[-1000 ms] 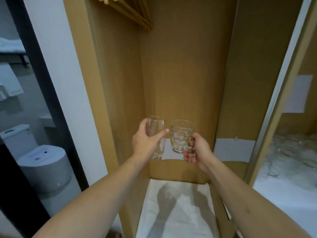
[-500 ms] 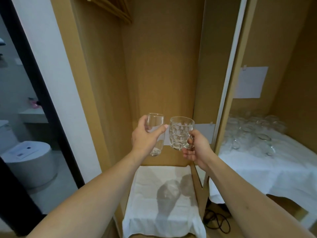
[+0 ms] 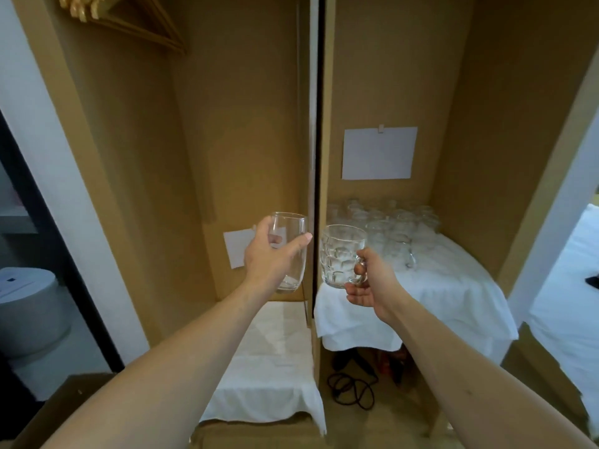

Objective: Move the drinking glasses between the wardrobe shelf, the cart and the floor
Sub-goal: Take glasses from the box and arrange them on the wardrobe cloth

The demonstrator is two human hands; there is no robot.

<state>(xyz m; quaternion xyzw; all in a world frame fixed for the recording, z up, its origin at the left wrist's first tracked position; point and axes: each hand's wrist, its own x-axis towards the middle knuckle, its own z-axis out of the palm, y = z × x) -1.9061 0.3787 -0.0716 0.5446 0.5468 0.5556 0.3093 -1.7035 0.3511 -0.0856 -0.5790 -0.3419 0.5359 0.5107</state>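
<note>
My left hand (image 3: 269,260) grips a smooth clear tumbler (image 3: 291,251) upright in the air, in front of the left wardrobe compartment. My right hand (image 3: 369,283) holds a dimpled glass mug (image 3: 340,254) by its handle, just right of the wardrobe's centre divider. Both glasses hang side by side, a little apart. Beyond the mug, several more clear glasses (image 3: 389,228) stand crowded on the white-clothed shelf (image 3: 453,293) in the right compartment.
A lower shelf with a white cloth (image 3: 272,367) lies under my left arm. A black cable (image 3: 353,387) coils on the floor below the right shelf. Paper sheets (image 3: 377,153) hang on the back wall. Wooden hangers (image 3: 129,21) hang top left. A bed edge (image 3: 570,286) shows right.
The view has swung right, bringing the right compartment and its crowd of glasses into full sight. Both hands have carried their glasses rightward toward the divider, keeping the same holds.
</note>
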